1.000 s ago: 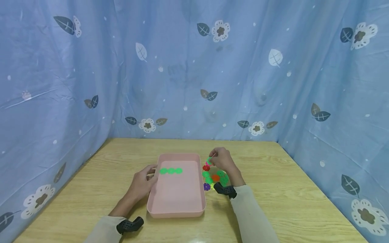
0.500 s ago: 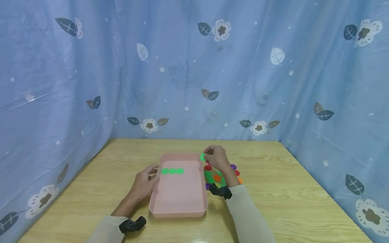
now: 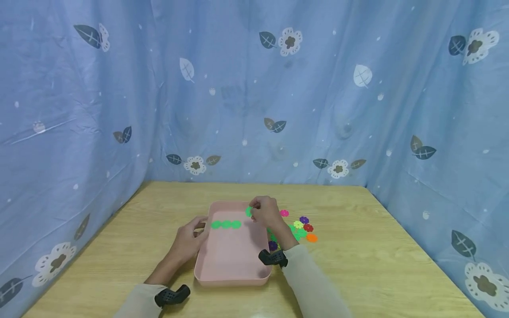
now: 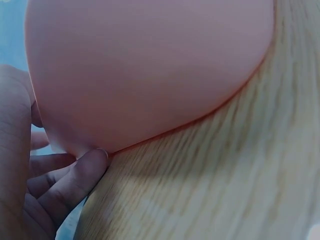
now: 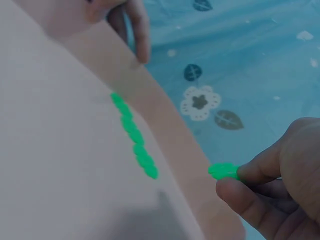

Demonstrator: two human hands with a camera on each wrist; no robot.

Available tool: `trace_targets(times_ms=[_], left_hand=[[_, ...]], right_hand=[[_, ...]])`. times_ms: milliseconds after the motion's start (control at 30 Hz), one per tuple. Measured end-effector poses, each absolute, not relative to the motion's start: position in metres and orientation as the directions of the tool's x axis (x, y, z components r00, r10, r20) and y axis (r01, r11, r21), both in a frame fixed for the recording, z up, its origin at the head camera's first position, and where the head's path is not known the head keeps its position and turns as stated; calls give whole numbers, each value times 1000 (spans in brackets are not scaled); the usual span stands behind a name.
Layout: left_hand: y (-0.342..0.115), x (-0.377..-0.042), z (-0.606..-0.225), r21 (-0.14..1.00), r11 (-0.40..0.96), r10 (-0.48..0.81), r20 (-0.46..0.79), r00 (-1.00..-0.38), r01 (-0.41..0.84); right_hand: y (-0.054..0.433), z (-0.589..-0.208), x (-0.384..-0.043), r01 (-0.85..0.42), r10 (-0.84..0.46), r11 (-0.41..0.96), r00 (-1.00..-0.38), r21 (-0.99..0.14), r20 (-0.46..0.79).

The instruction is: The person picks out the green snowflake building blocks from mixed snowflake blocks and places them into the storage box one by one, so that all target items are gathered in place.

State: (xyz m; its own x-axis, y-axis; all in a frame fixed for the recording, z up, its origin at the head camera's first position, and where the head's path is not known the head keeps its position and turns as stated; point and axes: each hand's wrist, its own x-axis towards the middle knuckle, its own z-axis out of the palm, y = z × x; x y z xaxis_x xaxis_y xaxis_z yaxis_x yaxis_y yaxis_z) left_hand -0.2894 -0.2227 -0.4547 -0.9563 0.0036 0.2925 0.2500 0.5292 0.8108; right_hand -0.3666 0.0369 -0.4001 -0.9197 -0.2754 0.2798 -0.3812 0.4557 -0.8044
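Observation:
My right hand [image 3: 265,212] pinches a green flower-shaped plastic disc [image 5: 223,171] between thumb and fingers, above the far right part of a pink rectangular tray [image 3: 234,260]. Inside the tray, a row of 3 green flower-shaped discs [image 3: 226,225] lies toward the far left. The left hand [image 3: 191,240] holds the tray by its left side; in the left wrist view its thumb [image 4: 92,162] presses on the pink wall. Right of the tray lies a loose group of discs, among them green ones [image 3: 301,232] partly covered by my right forearm.
Other discs beside the tray are orange [image 3: 312,238], red [image 3: 308,228], purple [image 3: 304,220], yellow [image 3: 298,225] and pink [image 3: 284,213]. The wooden table [image 3: 377,265] meets a blue patterned curtain [image 3: 246,88] at the back and sides. Each wrist wears a black device.
My right hand has carried the green disc leftward from the pile, over the tray's right rim. The left hand stays at the tray's left side.

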Motion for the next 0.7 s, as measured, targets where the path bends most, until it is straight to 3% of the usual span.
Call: trace_targets(times_ms=[700], left_hand=[[-225,-288,-458,809,527,3,304,-953,260]], right_hand=[[17,-417,-364,-357,-285,739,-934,-571,215]])
